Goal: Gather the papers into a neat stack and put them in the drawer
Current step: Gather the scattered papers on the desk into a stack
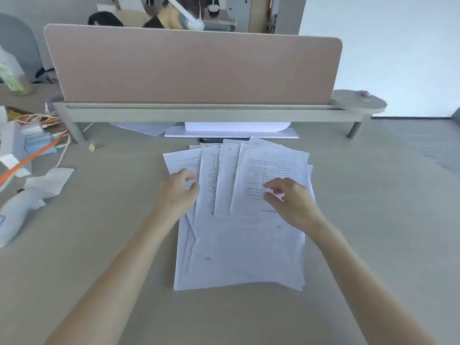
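Observation:
Several white printed papers [239,247] lie fanned and overlapping on the beige desk [112,245] in front of me, their edges uneven. My left hand [180,192] rests on the left sheets, its curled fingers touching a sheet's edge. My right hand [290,200] hovers over the top right sheet with fingers bent and apart, holding nothing. No drawer is in view.
A pink divider panel [191,68] on a grey rail closes off the back of the desk. Under the rail lie more white sheets [231,130]. At the left are cables [37,150], a white bottle [17,215], a tissue and a binder clip [94,146]. A person sits behind the divider.

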Action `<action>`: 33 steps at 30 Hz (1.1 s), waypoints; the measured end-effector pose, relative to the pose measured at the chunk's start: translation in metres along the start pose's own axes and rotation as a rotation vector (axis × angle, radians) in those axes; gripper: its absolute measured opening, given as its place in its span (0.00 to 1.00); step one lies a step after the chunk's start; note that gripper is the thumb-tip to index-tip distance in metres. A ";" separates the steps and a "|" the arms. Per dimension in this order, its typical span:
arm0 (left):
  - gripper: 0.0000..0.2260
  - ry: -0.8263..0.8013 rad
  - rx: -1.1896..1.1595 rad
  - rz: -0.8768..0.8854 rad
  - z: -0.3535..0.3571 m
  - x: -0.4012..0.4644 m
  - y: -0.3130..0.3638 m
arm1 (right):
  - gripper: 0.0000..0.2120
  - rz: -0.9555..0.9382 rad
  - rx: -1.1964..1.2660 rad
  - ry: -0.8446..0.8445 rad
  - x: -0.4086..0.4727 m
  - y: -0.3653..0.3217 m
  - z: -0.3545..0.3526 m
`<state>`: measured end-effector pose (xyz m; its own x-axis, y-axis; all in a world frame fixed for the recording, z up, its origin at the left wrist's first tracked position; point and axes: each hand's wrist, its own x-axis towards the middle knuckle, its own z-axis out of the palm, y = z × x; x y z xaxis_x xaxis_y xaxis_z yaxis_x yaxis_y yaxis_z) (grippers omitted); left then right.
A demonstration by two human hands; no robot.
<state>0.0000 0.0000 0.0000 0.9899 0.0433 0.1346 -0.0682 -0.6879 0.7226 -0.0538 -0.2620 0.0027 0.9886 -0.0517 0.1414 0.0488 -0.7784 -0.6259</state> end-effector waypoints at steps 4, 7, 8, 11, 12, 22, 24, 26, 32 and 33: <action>0.15 -0.013 0.112 -0.072 -0.007 -0.020 0.002 | 0.13 0.019 -0.047 -0.010 -0.028 -0.001 -0.013; 0.19 -0.044 0.180 -0.118 -0.006 -0.025 0.000 | 0.15 0.063 -0.104 0.011 -0.035 0.006 -0.020; 0.20 -0.052 0.198 -0.126 -0.005 -0.025 0.000 | 0.17 0.095 -0.148 0.031 -0.035 0.009 -0.022; 0.24 -0.104 0.237 -0.146 0.003 -0.016 -0.008 | 0.25 0.295 -0.299 0.071 -0.021 0.017 -0.023; 0.27 -0.131 0.256 -0.164 0.007 -0.012 -0.010 | 0.27 0.374 -0.337 0.051 -0.014 0.021 -0.023; 0.21 -0.178 0.427 -0.074 0.038 0.031 -0.027 | 0.26 0.401 -0.478 0.015 0.040 0.030 0.010; 0.19 -0.212 0.439 -0.038 0.038 0.034 -0.026 | 0.25 0.359 -0.485 -0.011 0.044 0.029 0.015; 0.15 -0.240 0.435 -0.017 0.037 0.038 -0.023 | 0.26 0.330 -0.446 -0.040 0.048 0.027 0.015; 0.14 -0.309 0.391 -0.035 0.025 0.053 -0.019 | 0.35 0.379 -0.360 -0.127 0.055 0.034 0.002; 0.13 -0.301 0.389 -0.040 0.022 0.054 -0.018 | 0.34 0.410 -0.383 -0.105 0.055 0.037 0.001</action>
<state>0.0574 -0.0018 -0.0205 0.9866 -0.0968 -0.1315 -0.0349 -0.9118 0.4090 0.0021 -0.2933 -0.0134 0.9255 -0.3502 -0.1440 -0.3778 -0.8799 -0.2882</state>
